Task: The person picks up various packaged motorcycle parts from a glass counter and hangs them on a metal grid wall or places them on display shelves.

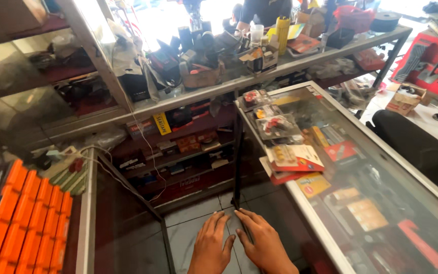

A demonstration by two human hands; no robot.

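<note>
My left hand (211, 246) and my right hand (264, 243) reach forward side by side at the bottom middle, fingers stretched out and slightly apart, over the tiled floor. A thin black bar (238, 162) runs upright from between the two hands up to the corner of the glass counter; my right hand's fingers lie against its lower end. Whether either hand grips it I cannot tell. The glass display counter (406, 167) stands just right of my right hand.
Packaged small parts (292, 157) lie on the counter's near end. A long glass-topped shelf (204, 94) crowded with boxes and bottles runs across the back. Orange boxes (26, 223) stack at lower left. A person stands behind the far shelf (264, 10). A black seat (422, 152) is at right.
</note>
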